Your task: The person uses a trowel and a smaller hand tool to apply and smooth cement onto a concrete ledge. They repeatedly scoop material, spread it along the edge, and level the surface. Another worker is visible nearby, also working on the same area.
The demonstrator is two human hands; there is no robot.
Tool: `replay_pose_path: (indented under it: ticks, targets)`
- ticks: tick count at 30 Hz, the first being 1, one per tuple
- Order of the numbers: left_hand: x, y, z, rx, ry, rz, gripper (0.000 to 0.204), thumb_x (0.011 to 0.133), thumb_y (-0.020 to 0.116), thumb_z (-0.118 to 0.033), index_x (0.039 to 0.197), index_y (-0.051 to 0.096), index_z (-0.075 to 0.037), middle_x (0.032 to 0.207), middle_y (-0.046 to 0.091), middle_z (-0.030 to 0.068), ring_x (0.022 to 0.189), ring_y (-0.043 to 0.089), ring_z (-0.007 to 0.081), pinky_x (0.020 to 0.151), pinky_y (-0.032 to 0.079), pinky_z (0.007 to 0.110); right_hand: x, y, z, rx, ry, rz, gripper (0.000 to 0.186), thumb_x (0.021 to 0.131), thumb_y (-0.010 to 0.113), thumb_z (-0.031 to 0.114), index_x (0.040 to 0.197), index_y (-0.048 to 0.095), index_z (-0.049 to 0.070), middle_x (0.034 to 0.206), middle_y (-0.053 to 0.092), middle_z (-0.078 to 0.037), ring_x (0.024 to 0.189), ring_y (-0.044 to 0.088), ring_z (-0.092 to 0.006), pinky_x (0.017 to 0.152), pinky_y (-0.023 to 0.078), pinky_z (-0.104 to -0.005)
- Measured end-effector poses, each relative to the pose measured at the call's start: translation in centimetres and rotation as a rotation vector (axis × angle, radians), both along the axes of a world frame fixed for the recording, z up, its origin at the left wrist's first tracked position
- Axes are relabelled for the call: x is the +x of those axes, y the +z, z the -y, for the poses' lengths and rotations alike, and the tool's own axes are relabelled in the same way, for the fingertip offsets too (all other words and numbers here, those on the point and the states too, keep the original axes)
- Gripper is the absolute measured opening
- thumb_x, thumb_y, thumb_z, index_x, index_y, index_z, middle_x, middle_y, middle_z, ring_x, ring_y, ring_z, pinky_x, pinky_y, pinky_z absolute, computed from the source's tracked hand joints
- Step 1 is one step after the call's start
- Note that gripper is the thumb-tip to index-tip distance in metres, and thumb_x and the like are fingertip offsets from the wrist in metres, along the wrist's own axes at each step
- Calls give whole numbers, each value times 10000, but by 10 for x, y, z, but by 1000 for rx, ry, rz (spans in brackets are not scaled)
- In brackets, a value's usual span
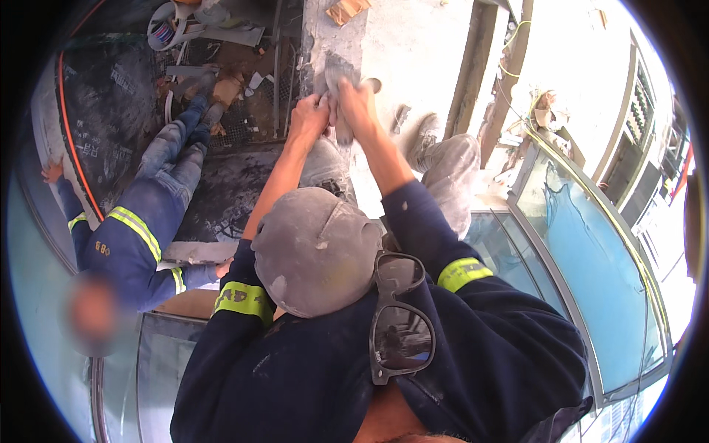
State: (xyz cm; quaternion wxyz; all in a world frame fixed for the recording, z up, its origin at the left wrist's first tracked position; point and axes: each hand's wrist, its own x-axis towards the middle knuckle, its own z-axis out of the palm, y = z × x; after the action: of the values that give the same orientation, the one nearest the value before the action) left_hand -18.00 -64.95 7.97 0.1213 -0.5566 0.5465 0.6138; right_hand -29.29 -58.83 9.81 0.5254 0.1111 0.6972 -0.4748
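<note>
My right hand (357, 103) is closed around a long, flat, dusty grey piece (342, 70) whose kind I cannot make out. One end of it points away from me; the other shows below the fingers. Close beside it, on the left, my left hand (313, 113) is curled with its fingertips against or near the same piece; motion blurs the contact. Both hands are over a narrow grey concrete ledge (314, 44), in front of my bent legs. A small dark block (401, 118) lies right of my right hand, near my shoe (428, 131).
At left a co-worker (140, 214) in a dark jacket with reflective bands stands by a lower, debris-strewn area with a white bucket (164, 28). Glass panels (591, 258) lie at right. Sunglasses (402, 317) and a dusty grey dome-shaped thing (314, 251) are at my chest.
</note>
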Motion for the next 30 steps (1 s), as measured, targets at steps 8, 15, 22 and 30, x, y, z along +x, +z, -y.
replay_pose_path:
  ticks: [8,15,22,30]
  targets:
    - [-1,-11,-5,6,14,-4,503,1051,641,-450,1027,748,40,687,716,134,532,685,207,537,528,380,-19,-4,9,13,7,-14,373,1095,505,265,1075,669,-69,719,671,-145,488,614,-212,451,505,-375]
    - [1,-5,-3,7,58,-41,474,1057,631,-406,982,762,44,682,720,127,519,687,201,533,537,366,-8,-15,12,57,7,-40,405,1080,521,271,921,690,-61,618,625,-125,516,628,-234,475,523,-393]
    - [5,-21,-9,-233,-68,-72,534,1055,632,-471,988,757,43,665,715,134,536,709,212,529,535,383,-7,-9,19,11,-101,-15,370,1072,526,235,921,636,-85,706,651,-157,532,623,-240,474,525,-400]
    - [3,-17,-6,-32,90,-97,509,1030,673,-440,975,749,60,691,721,151,544,720,227,545,534,397,-7,0,25,23,-113,-8,341,1079,517,223,960,634,-75,703,635,-140,552,634,-230,455,506,-409]
